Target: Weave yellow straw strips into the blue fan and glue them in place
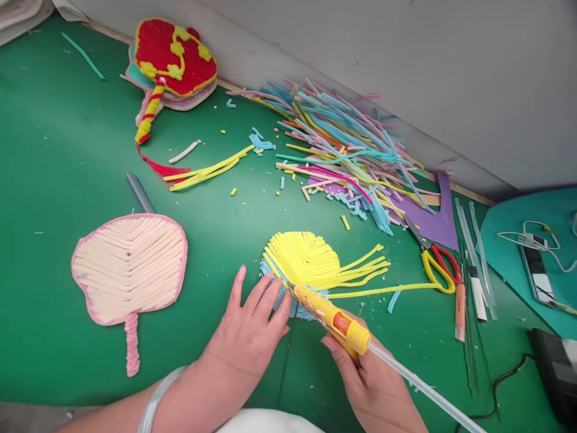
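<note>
A yellow hot glue gun (322, 310) with a clear glue stick (419, 382) in its back is gripped in my right hand (372, 379). Its nozzle meets the lower edge of a fan-shaped piece (306, 255) covered in yellow pipe cleaners, with light blue ones showing along its lower side. Several loose yellow ends (367, 270) stick out to the right. My left hand (252, 325) lies with fingers spread, fingertips touching the blue lower left edge. A single long yellow pipe cleaner (383, 291) runs from the piece to the scissors (435, 258).
A pale fan with pink rim (130, 270) lies at left. Behind it is a red fan (175, 57) with yellow flowers, stacked on others. Piled pipe cleaners (342, 138) line the wall. At right are a utility knife (460, 307), glue sticks (482, 258) and a black cable (509, 376).
</note>
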{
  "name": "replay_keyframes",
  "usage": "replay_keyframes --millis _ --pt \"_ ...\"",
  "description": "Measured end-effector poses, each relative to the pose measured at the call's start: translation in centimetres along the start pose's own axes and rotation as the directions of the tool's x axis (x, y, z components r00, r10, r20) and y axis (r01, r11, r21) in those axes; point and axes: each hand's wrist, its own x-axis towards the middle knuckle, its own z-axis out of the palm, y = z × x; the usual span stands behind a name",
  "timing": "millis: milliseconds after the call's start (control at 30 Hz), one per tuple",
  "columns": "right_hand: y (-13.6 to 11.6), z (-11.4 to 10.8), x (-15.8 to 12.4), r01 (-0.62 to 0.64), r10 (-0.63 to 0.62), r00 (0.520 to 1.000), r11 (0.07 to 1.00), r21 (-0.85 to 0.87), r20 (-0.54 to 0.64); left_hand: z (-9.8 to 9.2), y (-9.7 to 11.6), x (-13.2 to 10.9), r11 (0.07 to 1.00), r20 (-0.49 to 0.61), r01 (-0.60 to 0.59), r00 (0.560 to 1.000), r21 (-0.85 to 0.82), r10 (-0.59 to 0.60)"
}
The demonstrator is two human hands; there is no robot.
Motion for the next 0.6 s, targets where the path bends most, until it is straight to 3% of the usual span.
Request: replay_keyframes --millis 600 --pt "0.5 -0.2 -1.4 -0.109 0.109 0.993 0.994 0.000 0.037 0.0 -0.1 -0.2 1.000 0.018 -0.003 1.000 -0.016 0.003"
